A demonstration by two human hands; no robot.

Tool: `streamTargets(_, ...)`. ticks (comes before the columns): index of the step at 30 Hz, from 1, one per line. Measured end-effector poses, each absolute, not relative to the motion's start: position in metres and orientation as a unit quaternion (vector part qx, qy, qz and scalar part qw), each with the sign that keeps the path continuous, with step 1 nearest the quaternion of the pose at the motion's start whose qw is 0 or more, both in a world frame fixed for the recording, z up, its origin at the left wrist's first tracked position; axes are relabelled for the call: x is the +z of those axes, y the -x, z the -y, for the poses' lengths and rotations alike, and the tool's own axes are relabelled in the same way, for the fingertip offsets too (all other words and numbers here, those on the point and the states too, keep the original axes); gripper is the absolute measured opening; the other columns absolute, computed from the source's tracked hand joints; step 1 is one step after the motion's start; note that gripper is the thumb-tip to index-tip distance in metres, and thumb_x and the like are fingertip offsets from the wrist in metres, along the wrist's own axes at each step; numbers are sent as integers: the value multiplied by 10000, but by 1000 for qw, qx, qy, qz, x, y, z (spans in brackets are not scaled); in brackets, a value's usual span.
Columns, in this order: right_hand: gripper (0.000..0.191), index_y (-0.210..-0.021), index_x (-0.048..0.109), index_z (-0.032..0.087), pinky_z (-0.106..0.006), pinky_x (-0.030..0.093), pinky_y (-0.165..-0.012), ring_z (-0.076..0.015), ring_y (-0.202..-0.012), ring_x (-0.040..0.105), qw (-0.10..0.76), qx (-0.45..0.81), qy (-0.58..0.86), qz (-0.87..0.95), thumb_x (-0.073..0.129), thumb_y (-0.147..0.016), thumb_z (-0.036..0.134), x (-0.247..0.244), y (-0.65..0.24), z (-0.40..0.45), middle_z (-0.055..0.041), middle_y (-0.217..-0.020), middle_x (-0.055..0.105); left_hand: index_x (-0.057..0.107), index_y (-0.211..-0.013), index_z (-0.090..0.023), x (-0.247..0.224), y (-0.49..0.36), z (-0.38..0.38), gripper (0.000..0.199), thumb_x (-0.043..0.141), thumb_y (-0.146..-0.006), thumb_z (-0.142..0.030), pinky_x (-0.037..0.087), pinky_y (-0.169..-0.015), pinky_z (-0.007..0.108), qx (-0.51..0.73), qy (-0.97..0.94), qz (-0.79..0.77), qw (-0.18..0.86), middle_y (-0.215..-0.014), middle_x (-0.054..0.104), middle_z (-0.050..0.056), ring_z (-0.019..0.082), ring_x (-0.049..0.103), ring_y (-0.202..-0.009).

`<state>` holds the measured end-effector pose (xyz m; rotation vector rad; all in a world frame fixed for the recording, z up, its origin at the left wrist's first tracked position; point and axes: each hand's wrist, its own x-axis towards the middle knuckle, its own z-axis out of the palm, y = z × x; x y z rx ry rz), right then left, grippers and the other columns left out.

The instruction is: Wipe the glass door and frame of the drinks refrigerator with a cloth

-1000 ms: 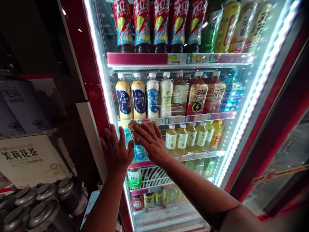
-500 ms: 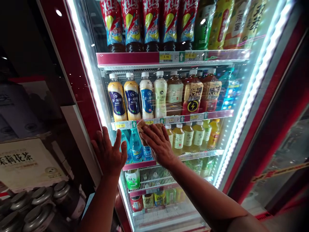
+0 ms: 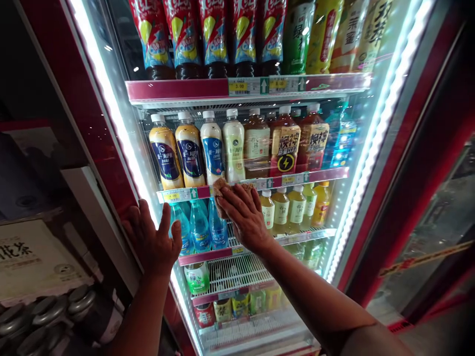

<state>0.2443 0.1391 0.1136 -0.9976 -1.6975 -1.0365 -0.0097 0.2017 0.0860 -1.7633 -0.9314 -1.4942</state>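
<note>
My right hand (image 3: 243,217) lies flat over a brown cloth (image 3: 219,189), pressing it against the glass door of a lit drinks fridge. The cloth shows at my fingertips, in front of the second price rail (image 3: 202,193). To the left, my left hand (image 3: 155,237) is open with fingers spread and nothing in it, near the door's left edge; whether it touches the surface I cannot tell. Behind the glass, a white bottle with a blue label (image 3: 213,148) and a pale green bottle (image 3: 233,146) stand just above the cloth. Blue bottles (image 3: 200,227) stand between my hands.
Red-labelled bottles (image 3: 215,39) fill much of the upper shelf. Bright light strips (image 3: 107,94) run down both sides. At the lower left are dark canisters with metal lids (image 3: 81,301) and a cream-coloured box (image 3: 33,262). A red-framed door (image 3: 393,207) stands on the right.
The view has shifted, so the fridge appears farther left. Against the bottles, my right hand and the cloth have slid a little to the right. My left hand stays spread by the edge.
</note>
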Motion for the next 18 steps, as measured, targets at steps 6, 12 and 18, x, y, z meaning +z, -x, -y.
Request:
streamTargets(6, 767, -1661, 107, 381, -477, 79, -1372, -162, -1613, 223, 449, -405, 421, 676, 477, -1023, 172, 111, -250, -139, 74, -1607, 506, 396, -1587, -343, 81, 13, -206, 678, 610, -945, -385, -3, -1258, 729, -566, 674, 378, 286, -1760, 68, 67, 400, -18, -1620)
streamTargets(12, 668, -1623, 300, 360, -452, 90, -1369, -146, -1619, 193, 413, -401, 410, 707, 512, -1014, 185, 101, -256, -134, 80, -1614, 498, 497, -1532, -321, 77, 16, -211, 634, 638, -918, -395, 29, -1249, 744, -579, 672, 381, 259, -1757, 105, 80, 404, 9, -1622)
streamTargets(18, 782, -1657, 118, 387, -483, 104, -1369, -157, -1617, 207, 458, -400, 432, 667, 487, -1013, 141, 117, -274, -134, 78, -1618, 491, 466, -1546, -350, 77, 13, -206, 631, 632, -937, -354, 39, -1259, 723, -582, 664, 381, 276, -1749, 144, 97, 387, 68, -1620)
